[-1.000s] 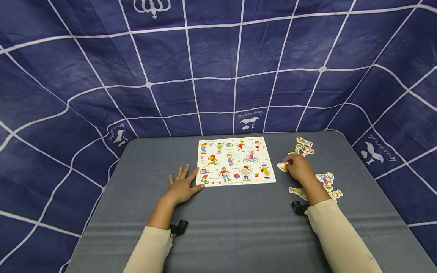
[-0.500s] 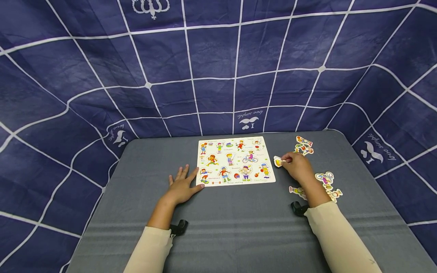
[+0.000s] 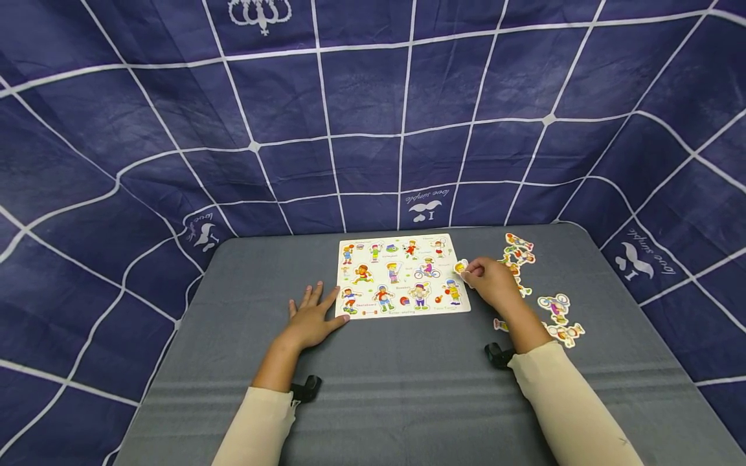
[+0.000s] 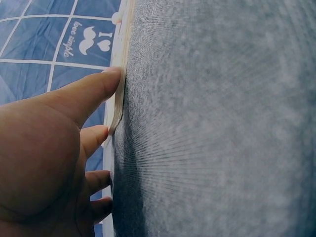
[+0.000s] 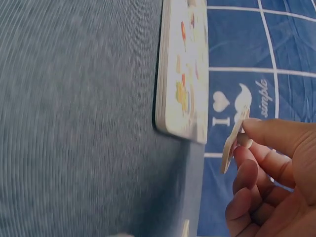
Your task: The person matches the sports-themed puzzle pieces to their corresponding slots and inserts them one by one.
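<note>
The puzzle piece (image 3: 460,266) was up off the table, at the right-hand edge of the picture board (image 3: 375,268); from where I stood I couldn't tell whether it touched the board. The right hand (image 3: 492,281) had it pinched between thumb and finger, the other fingers curled in beneath. Across the board ran rows of little figures at sports, one on a bicycle. At its left edge lay the left hand (image 3: 309,321), fingers spread wide, thumb on the near corner. Right of the board, a far cluster of loose pieces (image 3: 519,249) straggled beyond the right hand, and a cyclist piece (image 3: 556,309) sat nearer the person, beside more cut-outs (image 3: 565,333). Both wrists, below cream sleeves (image 3: 574,401), carried dark wrist devices (image 3: 305,388). Everything lay on a grey cloth (image 3: 396,388), with a blue curtain (image 3: 361,97), crossed by white lines, hanging behind.
</note>
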Motion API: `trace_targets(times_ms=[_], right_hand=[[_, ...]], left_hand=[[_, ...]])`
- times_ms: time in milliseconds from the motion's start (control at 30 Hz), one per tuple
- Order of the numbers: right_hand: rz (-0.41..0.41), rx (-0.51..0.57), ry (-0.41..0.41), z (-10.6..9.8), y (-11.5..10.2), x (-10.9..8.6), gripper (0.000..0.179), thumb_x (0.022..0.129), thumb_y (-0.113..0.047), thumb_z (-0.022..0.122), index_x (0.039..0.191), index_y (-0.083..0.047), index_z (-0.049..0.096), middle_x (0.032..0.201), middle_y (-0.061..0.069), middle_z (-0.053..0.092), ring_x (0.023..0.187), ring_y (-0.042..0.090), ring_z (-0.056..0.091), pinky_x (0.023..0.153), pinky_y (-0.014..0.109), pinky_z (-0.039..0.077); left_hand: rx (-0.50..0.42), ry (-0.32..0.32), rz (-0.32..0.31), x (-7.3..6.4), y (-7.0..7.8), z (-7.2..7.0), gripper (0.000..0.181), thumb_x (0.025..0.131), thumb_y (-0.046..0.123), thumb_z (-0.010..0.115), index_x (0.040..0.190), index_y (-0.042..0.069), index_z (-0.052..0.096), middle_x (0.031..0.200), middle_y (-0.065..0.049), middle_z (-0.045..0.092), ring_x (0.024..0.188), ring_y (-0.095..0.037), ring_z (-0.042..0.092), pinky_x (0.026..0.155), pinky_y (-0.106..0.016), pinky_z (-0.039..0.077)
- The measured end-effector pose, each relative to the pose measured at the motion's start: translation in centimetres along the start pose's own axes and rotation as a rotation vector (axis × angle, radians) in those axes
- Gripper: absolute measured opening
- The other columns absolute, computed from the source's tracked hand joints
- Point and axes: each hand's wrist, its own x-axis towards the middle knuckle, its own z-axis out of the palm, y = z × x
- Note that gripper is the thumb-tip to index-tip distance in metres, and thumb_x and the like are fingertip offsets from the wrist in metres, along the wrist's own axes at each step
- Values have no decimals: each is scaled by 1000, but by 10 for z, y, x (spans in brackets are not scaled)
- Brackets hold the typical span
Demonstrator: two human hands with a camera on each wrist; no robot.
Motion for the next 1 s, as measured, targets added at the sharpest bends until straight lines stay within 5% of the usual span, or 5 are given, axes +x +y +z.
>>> trace_targets(times_ms=[1000], right_hand=[[-89, 22, -64, 49, -54, 18, 19, 92, -27, 74, 88, -11, 65, 80, 2, 65, 68, 16, 55, 64, 27, 41]], left_hand=[[7, 5, 2, 1, -3, 2, 78, 95, 60, 58, 161, 29, 29, 171, -17, 10, 158, -42, 1, 117, -77, -2]])
